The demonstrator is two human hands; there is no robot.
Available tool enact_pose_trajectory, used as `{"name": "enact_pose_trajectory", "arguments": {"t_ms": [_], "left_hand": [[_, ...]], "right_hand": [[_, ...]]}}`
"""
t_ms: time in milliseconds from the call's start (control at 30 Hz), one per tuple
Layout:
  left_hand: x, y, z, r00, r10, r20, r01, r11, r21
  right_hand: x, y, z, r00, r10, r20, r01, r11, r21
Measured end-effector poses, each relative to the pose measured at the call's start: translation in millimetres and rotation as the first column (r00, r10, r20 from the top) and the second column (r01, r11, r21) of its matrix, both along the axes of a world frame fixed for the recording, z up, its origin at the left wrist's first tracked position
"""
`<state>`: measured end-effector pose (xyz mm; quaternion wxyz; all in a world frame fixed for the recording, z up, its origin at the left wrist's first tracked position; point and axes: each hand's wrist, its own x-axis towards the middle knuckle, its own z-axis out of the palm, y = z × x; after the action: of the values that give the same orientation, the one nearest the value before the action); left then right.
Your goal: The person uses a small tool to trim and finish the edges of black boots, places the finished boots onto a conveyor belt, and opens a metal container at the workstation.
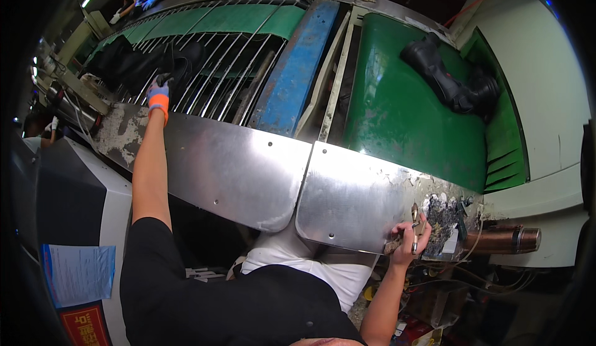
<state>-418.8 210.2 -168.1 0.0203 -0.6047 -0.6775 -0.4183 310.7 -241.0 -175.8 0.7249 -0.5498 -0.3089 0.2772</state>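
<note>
Fetching, apparently: left hand [159,96] is seemingly gripping a black boot [184,67], right hand [405,247] is gripping a small tool [415,212]; pulling nearer is likely needed.

Bare metal runs along the middle of the table [248,166], leaving room to slide across between the left hand [159,93] and the right hand [410,237]. Past its far edge, the blue beam [298,67] gives a flat lane. Dark boots [124,67] block the left end of the barred rack [217,79]. The green belt [397,110] is open at its near left corner; black boots [434,70] obstruct its far right corner, and flaps [506,160] line its right edge. A messy heap [442,219] crowds the table's right end.
</note>
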Motion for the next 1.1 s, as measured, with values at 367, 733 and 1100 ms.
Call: {"name": "enact_pose_trajectory", "arguments": {"t_ms": [367, 733, 1100], "left_hand": [[181, -310, 97, 0.578, -0.626, 0.524, 0.601, 0.761, 0.245], [262, -328, 183, 0.727, -0.519, 0.450, 0.680, 0.448, -0.580], [455, -217, 99, 0.325, -0.739, -0.590, 0.406, 0.672, -0.619]], "right_hand": [[-1, -7, 5, 0.998, 0.003, 0.061, -0.003, 1.000, -0.011], [5, -14, -2, 0.995, 0.013, 0.094, -0.015, 1.000, 0.018], [5, -12, 0, 0.999, 0.001, 0.035, -0.004, 0.997, 0.083]]}}
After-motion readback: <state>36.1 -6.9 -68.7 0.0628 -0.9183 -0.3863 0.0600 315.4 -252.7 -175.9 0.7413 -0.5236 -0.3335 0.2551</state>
